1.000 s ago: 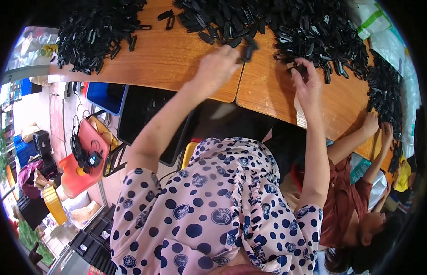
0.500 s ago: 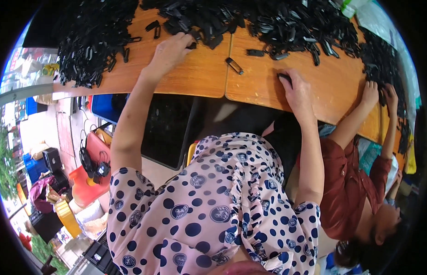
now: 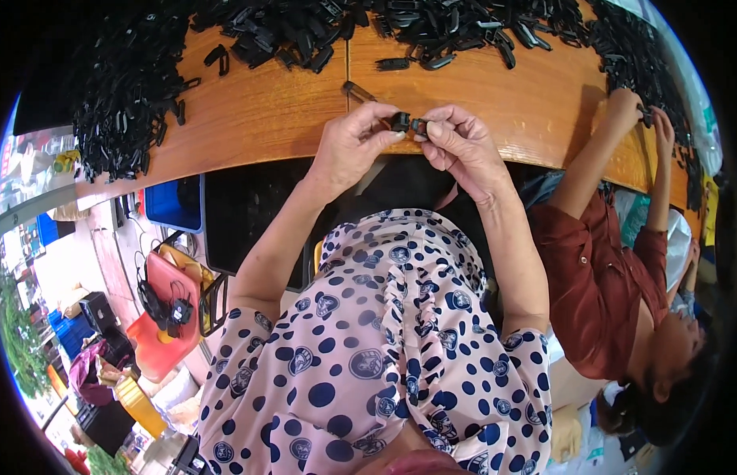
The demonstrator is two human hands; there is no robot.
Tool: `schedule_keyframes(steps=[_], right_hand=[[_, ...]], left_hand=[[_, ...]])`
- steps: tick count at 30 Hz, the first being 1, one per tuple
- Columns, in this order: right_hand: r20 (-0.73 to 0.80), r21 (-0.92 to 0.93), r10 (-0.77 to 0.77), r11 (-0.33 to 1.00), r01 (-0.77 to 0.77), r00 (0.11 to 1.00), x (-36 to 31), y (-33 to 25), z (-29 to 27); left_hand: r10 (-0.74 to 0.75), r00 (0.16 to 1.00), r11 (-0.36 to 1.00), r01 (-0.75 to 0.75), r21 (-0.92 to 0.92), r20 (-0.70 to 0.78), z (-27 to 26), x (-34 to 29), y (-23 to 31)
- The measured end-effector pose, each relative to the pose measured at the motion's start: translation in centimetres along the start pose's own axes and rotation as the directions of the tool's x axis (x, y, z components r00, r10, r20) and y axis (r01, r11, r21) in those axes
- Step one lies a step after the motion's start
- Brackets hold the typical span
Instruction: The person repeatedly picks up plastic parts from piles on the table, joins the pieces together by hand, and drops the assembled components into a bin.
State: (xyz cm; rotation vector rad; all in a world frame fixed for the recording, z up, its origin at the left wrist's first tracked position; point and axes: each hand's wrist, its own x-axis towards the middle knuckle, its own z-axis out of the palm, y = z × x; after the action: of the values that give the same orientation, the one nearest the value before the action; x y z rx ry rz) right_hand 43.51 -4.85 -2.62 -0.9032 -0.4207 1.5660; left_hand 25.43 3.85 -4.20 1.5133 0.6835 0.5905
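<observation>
In front of me, just over the table's near edge, my two hands are close together. My left hand (image 3: 349, 150) is closed, pinching a small black plastic piece (image 3: 399, 122) between thumb and fingers. A second small black plastic piece (image 3: 418, 127) is gripped by the closed fingers of my right hand (image 3: 467, 150). The two pieces face each other end to end with a narrow gap. Fingers cover part of both. Just beyond my left hand, a loose long black frame-like piece (image 3: 358, 92) lies on the wooden table (image 3: 265, 111).
Heaps of black plastic pieces (image 3: 297, 36) spread along the table's far side, with a larger pile (image 3: 123, 103) at the left. To my right, a co-worker in a dark red shirt (image 3: 590, 293) handles pieces. A black tray (image 3: 254, 222) sits below the table edge, beside a blue bin (image 3: 174, 202).
My left hand has left the far heap and come nearer and to the right with a piece. My right hand has moved left, bringing its piece up to the other.
</observation>
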Motion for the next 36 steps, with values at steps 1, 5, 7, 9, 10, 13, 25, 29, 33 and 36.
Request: schedule_keyframes(steps=[1, 5, 7, 9, 10, 13, 25, 29, 33, 36], right_hand=[[0.001, -0.005, 0.002, 1.0, -0.002, 1.0, -0.1, 0.0, 0.1], [0.007, 0.023, 0.001, 1.0, -0.001, 1.0, -0.4, 0.1, 0.1], [0.007, 0.04, 0.006, 0.999, -0.006, 1.0, -0.4, 0.1, 0.1], [-0.003, 0.021, 0.035, 0.999, -0.035, 0.999, -0.3, 0.2, 0.0], [-0.006, 0.021, 0.036, 0.999, -0.036, 0.999, -0.3, 0.3, -0.1], [-0.007, 0.116, 0.102, 0.988, -0.101, 0.995, -0.4, 0.4, 0.0], [-0.058, -0.248, 0.12, 0.96, -0.131, 0.991, -1.0, -0.4, 1.0], [-0.117, -0.365, 0.202, 0.902, -0.231, 0.972, -1.1, 0.2, 0.8], [-0.098, -0.136, 0.399, 0.902, -0.409, 0.912, -1.4, 0.7, 0.2], [0.035, 0.111, 0.472, 0.874, -0.472, 0.881, -1.8, 1.2, 0.0]], left_hand=[[-0.004, 1.0, 1.0, 0.004, -0.001, -0.023, 0.3, -0.1, 0.1], [-0.001, 0.999, 0.999, 0.002, 0.037, -0.035, 0.5, -0.2, 0.5], [0.004, 1.0, 0.997, -0.002, 0.078, -0.03, 0.4, -0.2, 0.7], [0.098, 0.995, 0.975, -0.091, 0.201, -0.024, 0.3, -0.3, 1.0], [0.096, 0.995, 0.976, -0.09, 0.198, -0.022, 0.2, -0.3, 1.5], [0.136, 0.991, 0.93, -0.134, 0.342, 0.017, 0.3, -0.5, 2.5], [0.403, 0.908, 0.711, -0.39, 0.585, 0.115, -0.4, -1.2, 2.7], [0.356, 0.917, 0.692, -0.388, 0.609, 0.179, -0.5, -1.7, 2.6], [0.158, 0.973, 0.81, -0.224, 0.542, 0.166, -0.2, -2.2, 2.2], [-0.135, 0.988, 0.976, 0.119, 0.182, 0.077, 0.7, -2.6, 3.4]])
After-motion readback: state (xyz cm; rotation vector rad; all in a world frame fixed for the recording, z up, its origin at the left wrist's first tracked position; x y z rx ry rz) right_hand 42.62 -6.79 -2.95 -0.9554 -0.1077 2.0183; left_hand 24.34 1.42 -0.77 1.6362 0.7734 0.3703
